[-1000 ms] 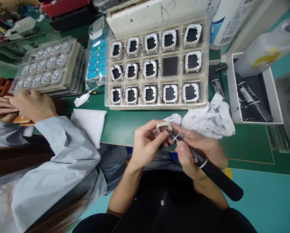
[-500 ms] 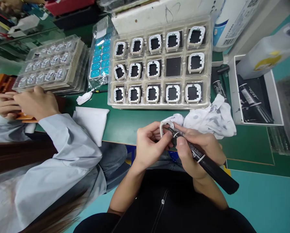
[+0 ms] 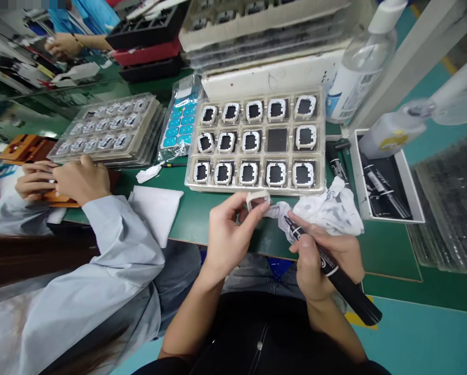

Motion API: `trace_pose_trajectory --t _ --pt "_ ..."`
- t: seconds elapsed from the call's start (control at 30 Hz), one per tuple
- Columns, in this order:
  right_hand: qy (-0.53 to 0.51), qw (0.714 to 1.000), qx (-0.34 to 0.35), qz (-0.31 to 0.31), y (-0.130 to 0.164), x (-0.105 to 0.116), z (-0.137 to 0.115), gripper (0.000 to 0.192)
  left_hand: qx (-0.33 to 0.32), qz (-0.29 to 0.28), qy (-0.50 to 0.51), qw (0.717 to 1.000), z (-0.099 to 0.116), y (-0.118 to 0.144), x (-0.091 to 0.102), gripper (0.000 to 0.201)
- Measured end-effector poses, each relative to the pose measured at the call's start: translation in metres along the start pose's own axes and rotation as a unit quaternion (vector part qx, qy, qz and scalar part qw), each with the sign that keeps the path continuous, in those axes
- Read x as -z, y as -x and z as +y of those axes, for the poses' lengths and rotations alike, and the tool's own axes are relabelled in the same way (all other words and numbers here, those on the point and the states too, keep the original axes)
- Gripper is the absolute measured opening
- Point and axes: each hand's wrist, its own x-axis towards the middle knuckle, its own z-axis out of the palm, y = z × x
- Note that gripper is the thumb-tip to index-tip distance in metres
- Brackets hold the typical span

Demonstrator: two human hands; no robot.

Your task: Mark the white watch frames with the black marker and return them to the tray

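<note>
Between its thumb and fingers my left hand (image 3: pixel 230 234) pinches a small white square frame (image 3: pixel 256 198), tilted, just in front of the tray. My right hand (image 3: pixel 327 255) is closed round a black marker pen (image 3: pixel 335 276), whose uncapped tip points up and left, apart from the frame. Close beyond the hands, a clear plastic tray (image 3: pixel 253 188) holds rows of similar white frames, each over a dark square pad. One compartment in the middle row shows only its dark pad (image 3: pixel 277 140). A crumpled, ink-stained white cloth (image 3: pixel 331 211) lies beside my right hand.
Right of the tray, a white box (image 3: pixel 393 219) holds black markers and a bottle (image 3: pixel 390 133). A pump bottle (image 3: pixel 358 73) stands behind. On the left, a co-worker's hands (image 3: pixel 81 179) work near stacked trays (image 3: pixel 104 148), a folded white cloth (image 3: pixel 155 211) and a bag of blue pieces (image 3: pixel 179 125).
The marker tip has come out of the white frame, and my hands have moved apart. My left hand has turned the frame. The head view has tilted up, showing more of the bench's far side.
</note>
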Motion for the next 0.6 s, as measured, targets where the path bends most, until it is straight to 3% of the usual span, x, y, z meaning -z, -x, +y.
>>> trace_pose_trajectory --t 0.07,0.13,0.27,0.33,0.43,0.6 --pt "-0.023 0.999 0.019 0.013 0.001 -0.003 0.004 0.012 -0.092 0.017 -0.067 0.993 0.012 -0.027 0.004 0.013" --pt "-0.036 0.999 0.022 0.024 0.002 -0.006 0.007 0.016 -0.144 0.030 -0.117 0.982 0.022 -0.062 0.000 0.012" --pt "-0.036 0.998 0.030 0.034 0.004 -0.008 0.012 0.017 -0.161 0.072 -0.205 0.963 0.027 -0.127 -0.026 0.037" --pt "-0.029 0.999 0.033 0.032 0.004 -0.007 0.014 0.016 -0.150 0.061 -0.253 0.954 0.025 -0.148 -0.040 0.038" --pt "-0.013 0.998 0.040 0.037 0.003 -0.007 0.015 0.015 -0.134 0.022 -0.313 0.940 0.025 -0.157 -0.051 0.027" --pt "-0.013 0.998 0.049 0.045 0.001 -0.007 0.014 0.016 -0.137 -0.018 -0.411 0.901 0.034 -0.148 -0.051 0.007"
